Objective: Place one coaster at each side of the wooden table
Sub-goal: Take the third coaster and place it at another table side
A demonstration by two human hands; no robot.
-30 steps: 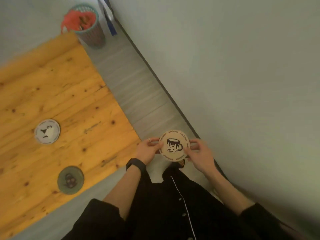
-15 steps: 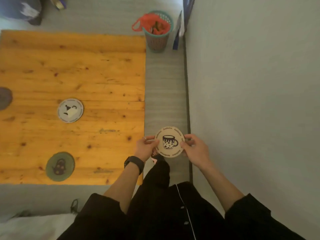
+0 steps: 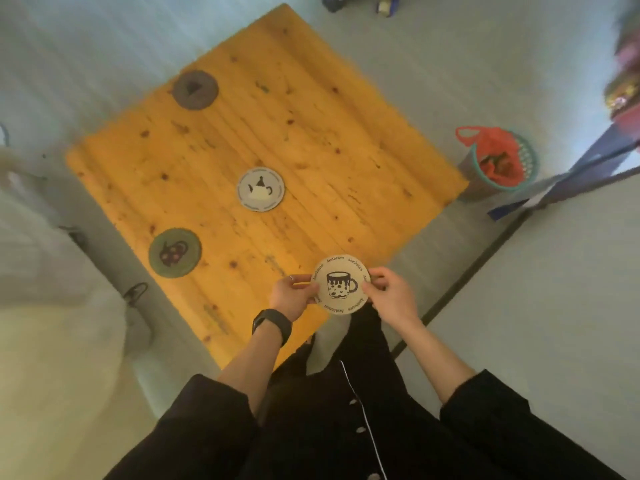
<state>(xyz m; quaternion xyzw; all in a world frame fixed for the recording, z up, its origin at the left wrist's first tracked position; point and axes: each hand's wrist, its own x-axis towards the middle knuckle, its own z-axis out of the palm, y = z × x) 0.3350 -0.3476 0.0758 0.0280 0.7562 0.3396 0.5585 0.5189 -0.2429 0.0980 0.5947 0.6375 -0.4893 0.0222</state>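
Observation:
A beige round coaster with a mug drawing hovers over the near corner of the wooden table. My left hand pinches its left rim and my right hand pinches its right rim. Three coasters lie flat on the table: a grey one with a teapot near the middle, a green one with a dark teapot by the left edge, and a dark grey one at the far left corner.
A teal basket with a red bag stands on the floor beyond the table's right corner. A dark baseboard and blue strip run along the wall on the right. Pale bedding lies on the left.
The view has swung around the table, which now sits diagonally with a third, dark coaster showing. Both hands keep holding the mug coaster, now over the table's near corner.

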